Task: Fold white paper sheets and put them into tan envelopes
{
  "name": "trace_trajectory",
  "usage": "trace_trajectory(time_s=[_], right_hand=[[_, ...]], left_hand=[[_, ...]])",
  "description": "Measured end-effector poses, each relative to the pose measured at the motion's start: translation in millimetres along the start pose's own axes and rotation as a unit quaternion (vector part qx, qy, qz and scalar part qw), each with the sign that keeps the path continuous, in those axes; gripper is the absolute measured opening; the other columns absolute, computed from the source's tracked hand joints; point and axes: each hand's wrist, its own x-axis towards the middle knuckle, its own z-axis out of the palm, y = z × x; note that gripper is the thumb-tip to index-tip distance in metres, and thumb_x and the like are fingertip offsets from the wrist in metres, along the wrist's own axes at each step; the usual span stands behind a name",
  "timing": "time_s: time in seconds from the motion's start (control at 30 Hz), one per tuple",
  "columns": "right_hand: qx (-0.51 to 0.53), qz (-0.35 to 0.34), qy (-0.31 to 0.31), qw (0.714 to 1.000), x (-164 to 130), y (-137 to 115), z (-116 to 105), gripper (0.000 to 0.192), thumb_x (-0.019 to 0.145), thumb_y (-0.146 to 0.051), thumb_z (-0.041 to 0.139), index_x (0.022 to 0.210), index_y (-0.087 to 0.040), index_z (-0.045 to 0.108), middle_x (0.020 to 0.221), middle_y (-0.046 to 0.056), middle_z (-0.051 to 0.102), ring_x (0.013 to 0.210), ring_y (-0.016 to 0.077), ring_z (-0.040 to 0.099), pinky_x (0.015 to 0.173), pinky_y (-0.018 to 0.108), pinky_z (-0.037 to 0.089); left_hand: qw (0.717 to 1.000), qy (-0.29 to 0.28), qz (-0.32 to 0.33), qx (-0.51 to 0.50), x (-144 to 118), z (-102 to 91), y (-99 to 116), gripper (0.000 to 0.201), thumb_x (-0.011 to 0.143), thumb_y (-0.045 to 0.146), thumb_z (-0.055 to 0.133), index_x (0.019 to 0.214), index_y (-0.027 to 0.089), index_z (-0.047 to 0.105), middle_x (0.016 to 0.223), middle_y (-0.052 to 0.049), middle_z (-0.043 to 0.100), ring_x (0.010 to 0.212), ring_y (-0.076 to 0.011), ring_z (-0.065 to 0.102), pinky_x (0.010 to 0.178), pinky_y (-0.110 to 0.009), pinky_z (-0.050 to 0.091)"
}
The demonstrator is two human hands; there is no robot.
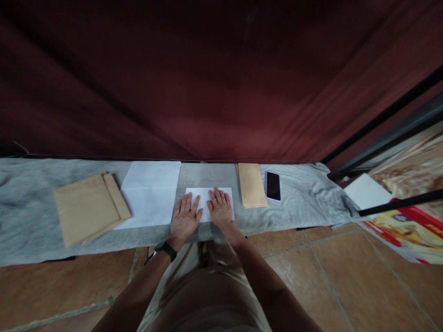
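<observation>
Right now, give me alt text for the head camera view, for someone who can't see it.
Left hand and right hand press flat on a white sheet on a grey cloth. Left lie a larger white sheet and brown envelopes; right, a narrow brown envelope and a phone.

Single head cam, worn by the person standing at the near edge of the surface (304,203). Looks forward and steeply down, close in: own forearms and lap fill the bottom, the surface's far edge meets a dark red curtain (221,83) up top.
</observation>
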Motion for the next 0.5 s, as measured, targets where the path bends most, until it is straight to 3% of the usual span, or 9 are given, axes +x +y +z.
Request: trace_trajectory(time_s=[0.5], right_hand=[[-0.039,0.027,0.047,0.998,-14,25,-5,0.049,0.108,-0.031,0.043,0.153,-0.013,0.046,0.159,0.017,0.044,0.150,0.0294,0.037,0.120,0.049,0.031]], left_hand=[[1.000,0.005,0.002,-0.004,0,3.3,-1,0.060,0.102,0.039,0.039,0.158,0.017,0.039,0.167,-0.015,0.028,0.156,-0.0312,0.025,0.125,-0.053,0.023]])
